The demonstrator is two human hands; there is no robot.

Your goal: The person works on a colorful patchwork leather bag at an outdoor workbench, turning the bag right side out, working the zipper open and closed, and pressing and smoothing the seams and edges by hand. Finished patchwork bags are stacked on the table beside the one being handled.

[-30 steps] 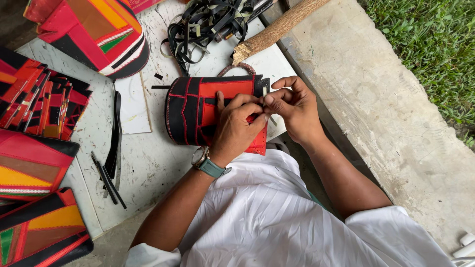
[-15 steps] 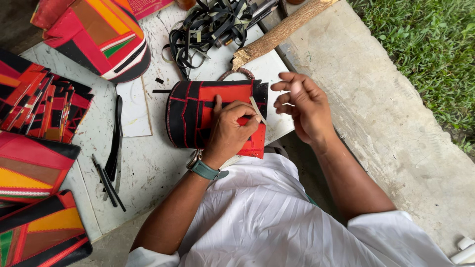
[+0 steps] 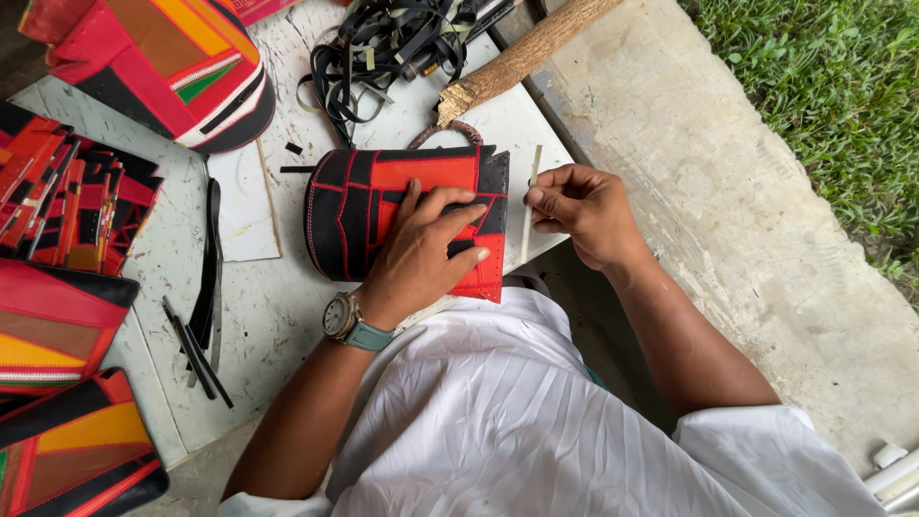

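A red-and-black patchwork leather bag (image 3: 383, 206) lies on its side near the front edge of a scuffed white table (image 3: 278, 316), close to the middle of the view. The left hand (image 3: 426, 249) lies flat on top of it, fingers spread and pressing down, gripping nothing; a wristwatch with a teal strap (image 3: 347, 324) sits on that wrist. At three o'clock from the bag, the right hand (image 3: 584, 211) has its fingers curled in, thumb and forefinger pinching a thin pale strip (image 3: 529, 206) that stands nearly upright just beside the bag's right edge. At twelve o'clock a rough wooden stick (image 3: 522, 57) lies slanted across the table corner, its frayed end close to the bag's small curved handle, and a tangle of black straps (image 3: 383, 43) lies beside it. At nine o'clock a white sheet (image 3: 244, 206) lies flat, with long black strips (image 3: 206, 278) further left. At ten o'clock sits a larger multicoloured bag (image 3: 163, 62); along the left edge are stacked red, black and orange leather pieces (image 3: 67, 201). At three o'clock beyond the right hand runs a concrete ledge (image 3: 728, 191), with grass (image 3: 833, 96) at one to two o'clock. The person's white shirt (image 3: 498, 421) fills the six o'clock area.
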